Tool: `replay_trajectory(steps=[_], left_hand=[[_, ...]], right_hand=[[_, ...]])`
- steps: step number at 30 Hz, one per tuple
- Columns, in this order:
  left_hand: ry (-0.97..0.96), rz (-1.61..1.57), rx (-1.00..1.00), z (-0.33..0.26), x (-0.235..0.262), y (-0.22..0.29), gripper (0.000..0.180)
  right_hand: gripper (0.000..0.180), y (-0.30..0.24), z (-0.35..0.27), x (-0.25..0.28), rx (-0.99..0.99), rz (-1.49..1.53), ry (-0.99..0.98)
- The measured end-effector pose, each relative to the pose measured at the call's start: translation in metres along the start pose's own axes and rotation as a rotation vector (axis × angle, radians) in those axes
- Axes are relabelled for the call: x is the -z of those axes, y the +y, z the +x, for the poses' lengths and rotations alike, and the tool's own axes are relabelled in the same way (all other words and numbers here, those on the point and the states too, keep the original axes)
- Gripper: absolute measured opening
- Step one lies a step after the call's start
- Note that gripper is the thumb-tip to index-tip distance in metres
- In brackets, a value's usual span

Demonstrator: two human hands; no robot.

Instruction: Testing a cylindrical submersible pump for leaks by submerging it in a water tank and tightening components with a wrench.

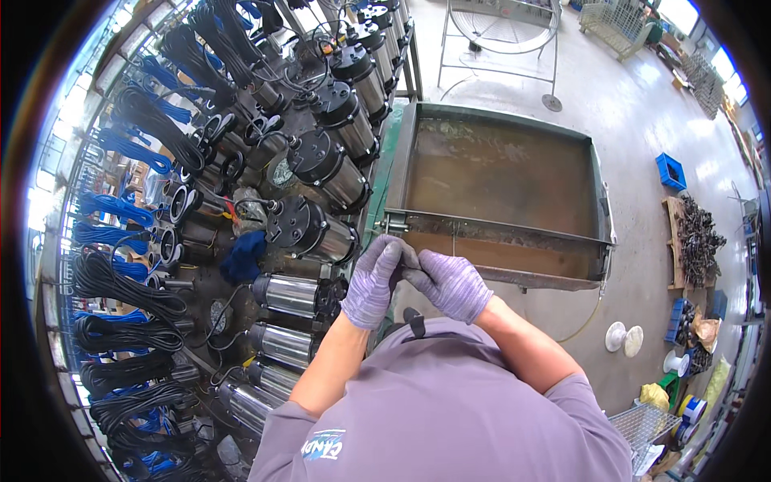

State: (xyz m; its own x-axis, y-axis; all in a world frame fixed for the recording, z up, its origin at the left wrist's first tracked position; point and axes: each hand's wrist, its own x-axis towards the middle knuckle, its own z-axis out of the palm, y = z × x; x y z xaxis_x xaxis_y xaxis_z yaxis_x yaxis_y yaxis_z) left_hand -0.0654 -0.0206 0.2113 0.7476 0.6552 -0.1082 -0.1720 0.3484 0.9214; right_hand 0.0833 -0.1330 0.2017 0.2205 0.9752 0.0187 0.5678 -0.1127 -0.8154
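In mottled grey-purple gloves, my left hand (374,279) and my right hand (450,285) meet in front of my chest. Their fingers are curled and the fingertips press together. Whatever lies between them, if anything, is hidden. Just left of my left hand stands a steel pump (313,230) with a black cap and a cable. Another steel pump (289,295) lies on its side nearer to me. Ahead and to the right is a metal tank (601,193) of murky brown water, with a bar (498,227) across it.
Several more capped pumps (341,108) line the bench at left, among coiled black cables (124,285) and blue cables (116,209). A dark blue cloth (243,257) lies between them. A large fan (504,20) stands beyond the tank. Floor at right holds a blue bin (671,171) and white spools (624,339).
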Motion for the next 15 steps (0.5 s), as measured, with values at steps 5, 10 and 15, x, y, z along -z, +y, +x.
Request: replay_trajectory(steps=[5, 10, 15], left_hand=[[-0.294, -0.112, 0.141, -0.008, -0.002, 0.018, 0.046], [-0.47, -0.089, 0.085, -0.039, -0.017, 0.031, 0.071], [-0.436, 0.018, 0.197, -0.029, -0.033, 0.022, 0.052]], right_hand=[[0.033, 0.018, -0.022, 0.04, 0.099, 0.1, 0.154], [0.029, 0.015, -0.027, 0.086, 0.1, 0.079, 0.201], [0.039, -0.009, -0.021, 0.08, 0.265, -0.201, -0.072]])
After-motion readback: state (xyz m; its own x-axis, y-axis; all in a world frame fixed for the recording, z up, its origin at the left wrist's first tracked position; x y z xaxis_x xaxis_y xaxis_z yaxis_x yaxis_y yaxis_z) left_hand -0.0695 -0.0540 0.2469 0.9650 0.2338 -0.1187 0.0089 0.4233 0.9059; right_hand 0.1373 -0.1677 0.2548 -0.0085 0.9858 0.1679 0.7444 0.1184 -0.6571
